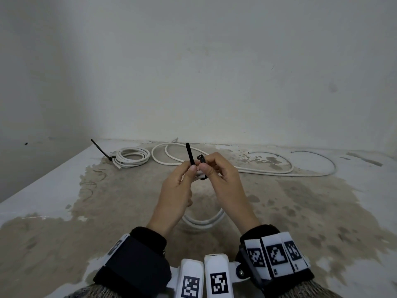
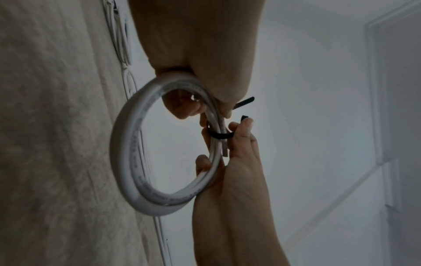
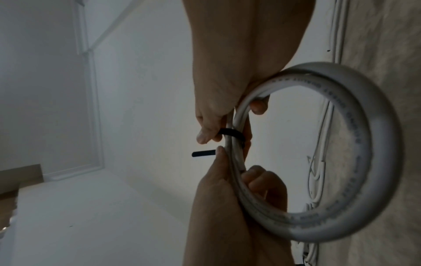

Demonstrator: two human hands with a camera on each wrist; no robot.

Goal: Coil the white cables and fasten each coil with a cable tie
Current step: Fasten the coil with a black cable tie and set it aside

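I hold a small coil of white cable (image 1: 202,222) in the air with both hands; it hangs below them. A black cable tie (image 2: 219,135) is looped round the coil's strands. My left hand (image 1: 190,168) pinches the tie's tail (image 1: 190,155), which sticks up, while its lower fingers curl round the coil (image 2: 127,162). My right hand (image 1: 205,166) pinches the tie's head end (image 1: 200,158) and also has fingers hooked through the coil (image 3: 376,144). In the right wrist view the tie's band (image 3: 230,133) crosses the strands and its tail (image 3: 202,154) points away. The tail is not through the head.
At the back left on the floor lies a coil of white cable (image 1: 131,159) tied with a black cable tie (image 1: 101,150). A loose white cable (image 1: 268,172) sprawls in wide loops along the back wall. The floor (image 1: 129,201) is patchy bare concrete.
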